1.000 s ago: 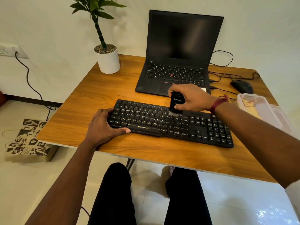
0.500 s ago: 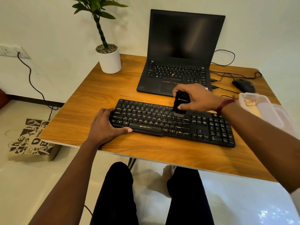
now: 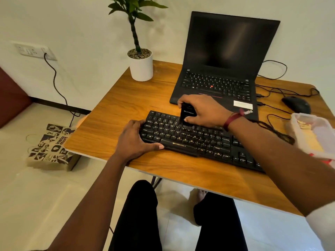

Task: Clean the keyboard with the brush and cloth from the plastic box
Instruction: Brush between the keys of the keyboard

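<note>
The counter [image 3: 116, 109] carries the keyboard [image 3: 203, 142] across its near half. The box [image 3: 308, 122] stands open at the right edge, well apart from the work. Something pale lies in it, but I cannot tell if that is the cloth.

The left hand [image 3: 134, 140] clasps the keyboard's left end, fingers [image 3: 140, 123] curled over the corner and thumb along the front edge. The right hand [image 3: 204, 111] holds the brush [image 3: 187, 113] upright, its fingers clamped round the black body, with the bristles down on the upper rows left of centre.

This looks like the brushing step, with much of the board to go. To do it well, press the left hand down so the board cannot slide. Sweep in short, light strokes along each row so the bristle tips reach between the keys. Work in one direction, row by row, and drive the dust off one edge rather than back over brushed keys. The number block under the right forearm needs its pass too.
</note>
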